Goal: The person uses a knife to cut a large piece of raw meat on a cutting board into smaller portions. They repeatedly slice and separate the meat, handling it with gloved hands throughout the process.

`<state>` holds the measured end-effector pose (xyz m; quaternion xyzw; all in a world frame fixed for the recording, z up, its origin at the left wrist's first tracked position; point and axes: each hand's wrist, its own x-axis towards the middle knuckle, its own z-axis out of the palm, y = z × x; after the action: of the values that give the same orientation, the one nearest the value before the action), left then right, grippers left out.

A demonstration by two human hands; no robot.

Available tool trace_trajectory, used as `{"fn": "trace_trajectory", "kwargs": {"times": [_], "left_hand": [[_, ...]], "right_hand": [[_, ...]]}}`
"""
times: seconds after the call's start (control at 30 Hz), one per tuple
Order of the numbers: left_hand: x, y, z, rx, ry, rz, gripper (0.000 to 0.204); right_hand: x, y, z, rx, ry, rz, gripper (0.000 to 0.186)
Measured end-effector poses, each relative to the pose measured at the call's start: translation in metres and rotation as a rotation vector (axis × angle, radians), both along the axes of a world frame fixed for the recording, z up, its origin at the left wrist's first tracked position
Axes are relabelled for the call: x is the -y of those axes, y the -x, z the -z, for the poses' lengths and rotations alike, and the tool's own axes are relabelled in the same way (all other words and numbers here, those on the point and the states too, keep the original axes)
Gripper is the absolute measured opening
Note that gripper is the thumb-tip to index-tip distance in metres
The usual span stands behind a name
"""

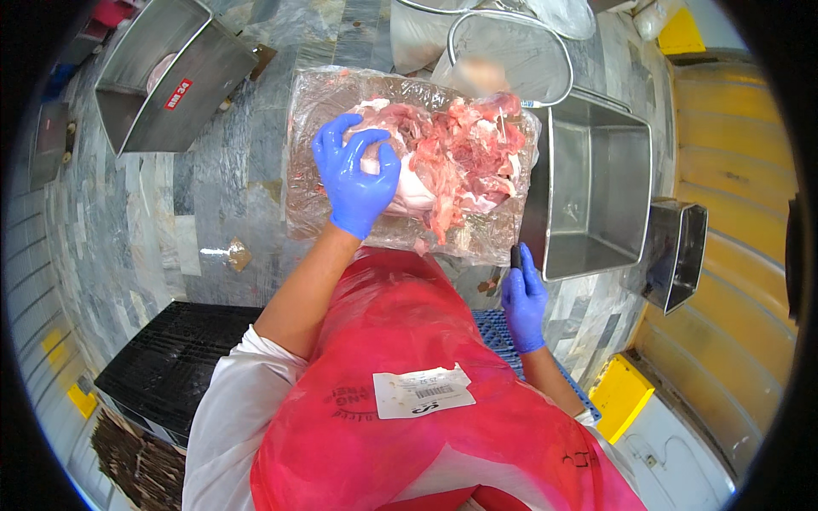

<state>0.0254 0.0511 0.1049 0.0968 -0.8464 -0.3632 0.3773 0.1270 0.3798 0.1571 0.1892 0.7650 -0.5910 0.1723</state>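
Note:
A large cut of raw meat (464, 145), pink and red with pale fat, lies on a block (328, 223) wrapped in clear plastic in front of me. My left hand (358, 179), in a blue glove, rests on the left side of the meat, its fingers and thumb curved around a pale part. Beside the block's near right corner, my right hand (525, 300), also blue-gloved, is closed around a black handle (515, 256). Whatever blade or rod the handle belongs to cannot be made out.
A deep steel tub (596, 183) adjoins the block's right side, with a smaller steel bin (680, 255) beyond. Bag-lined round frames (511, 55) stand behind. Another steel tub (175, 85) is far left; a black crate (183, 358) sits near left. A blue pallet (494, 328) shows low right.

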Motion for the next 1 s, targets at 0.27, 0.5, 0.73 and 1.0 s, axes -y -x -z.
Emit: {"fn": "trace_trajectory", "kwargs": {"times": [0.27,0.5,0.73,1.0], "left_hand": [[0.001,-0.006,-0.001,0.046,0.009,0.026,0.018],[-0.001,-0.001,-0.003,-0.019,0.006,0.032,0.017],[-0.001,-0.001,-0.001,-0.026,0.006,0.032,0.019],[-0.005,-0.007,-0.004,0.02,-0.018,0.015,0.019]], "right_hand": [[-0.044,-0.007,-0.112,-0.096,-0.38,-0.127,0.051],[0.026,0.049,-0.23,-0.281,-1.161,-0.859,0.044],[0.1,0.135,-0.287,-0.324,-1.382,-1.346,0.033],[0.063,0.092,-0.24,-0.2,-1.233,-1.12,0.041]]}}
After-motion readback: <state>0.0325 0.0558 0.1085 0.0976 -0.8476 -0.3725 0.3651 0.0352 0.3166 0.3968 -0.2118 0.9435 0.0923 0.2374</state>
